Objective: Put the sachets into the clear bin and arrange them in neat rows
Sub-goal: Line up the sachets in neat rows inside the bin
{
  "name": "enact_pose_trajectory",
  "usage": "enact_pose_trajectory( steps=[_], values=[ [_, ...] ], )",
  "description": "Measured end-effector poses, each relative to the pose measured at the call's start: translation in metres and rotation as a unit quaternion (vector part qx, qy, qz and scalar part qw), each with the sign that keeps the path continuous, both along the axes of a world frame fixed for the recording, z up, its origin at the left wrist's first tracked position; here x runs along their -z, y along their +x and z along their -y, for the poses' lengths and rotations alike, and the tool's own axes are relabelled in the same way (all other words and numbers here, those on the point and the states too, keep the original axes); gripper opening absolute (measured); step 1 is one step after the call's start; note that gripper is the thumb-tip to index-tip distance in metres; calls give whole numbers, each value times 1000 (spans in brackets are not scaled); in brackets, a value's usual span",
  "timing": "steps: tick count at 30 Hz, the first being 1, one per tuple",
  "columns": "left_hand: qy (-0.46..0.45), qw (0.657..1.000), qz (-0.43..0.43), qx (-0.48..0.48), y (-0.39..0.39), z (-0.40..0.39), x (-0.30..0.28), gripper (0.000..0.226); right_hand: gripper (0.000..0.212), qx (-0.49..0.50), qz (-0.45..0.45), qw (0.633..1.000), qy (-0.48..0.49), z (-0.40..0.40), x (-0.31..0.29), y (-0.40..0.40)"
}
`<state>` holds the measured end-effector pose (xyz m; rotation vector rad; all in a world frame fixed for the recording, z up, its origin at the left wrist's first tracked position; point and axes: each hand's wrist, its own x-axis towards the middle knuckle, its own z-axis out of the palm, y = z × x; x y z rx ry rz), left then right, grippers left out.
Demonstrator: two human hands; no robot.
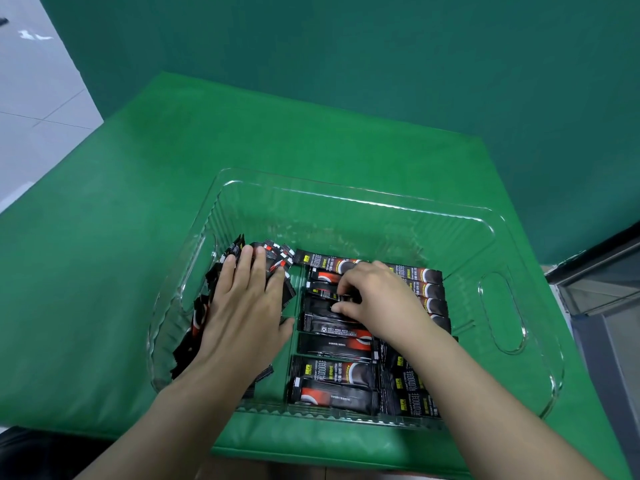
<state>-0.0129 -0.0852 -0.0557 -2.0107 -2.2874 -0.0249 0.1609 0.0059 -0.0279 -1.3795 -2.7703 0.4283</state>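
On green-covered table (pixel 311 140): clear bin (pixel 363 199); green backdrop (pixel 381 46) behind.

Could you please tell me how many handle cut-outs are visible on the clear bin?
2: the left handle cut-out in the clear bin's left wall, and the right handle cut-out in its right rim.

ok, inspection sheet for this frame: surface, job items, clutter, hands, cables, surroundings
Surface: green padded mat on the table.
Job's things: clear bin on the mat; black coffee sachets lie in rows on its right side, a looser pile of sachets against its left wall.
Clutter: nothing seen.
Hands: left hand rests flat, fingers straight, on the loose pile; right hand has a pinch grip on a sachet in the row.
Cables: nothing seen.
Surroundings: green backdrop behind; grey floor at left; metal frame at right.
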Motion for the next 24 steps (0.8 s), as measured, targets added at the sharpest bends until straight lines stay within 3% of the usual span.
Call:
enact_pose_trajectory(
  steps=[10, 24],
  values=[
    [-5, 1000, -5, -1, 0, 0, -2, 79, 32, 3, 5, 1000, -10, -2, -2, 1],
    [5, 1000, 0, 4, 0, 1, 0, 79, 19, 61, 5, 997, 43, -1, 5, -3]
  ],
)
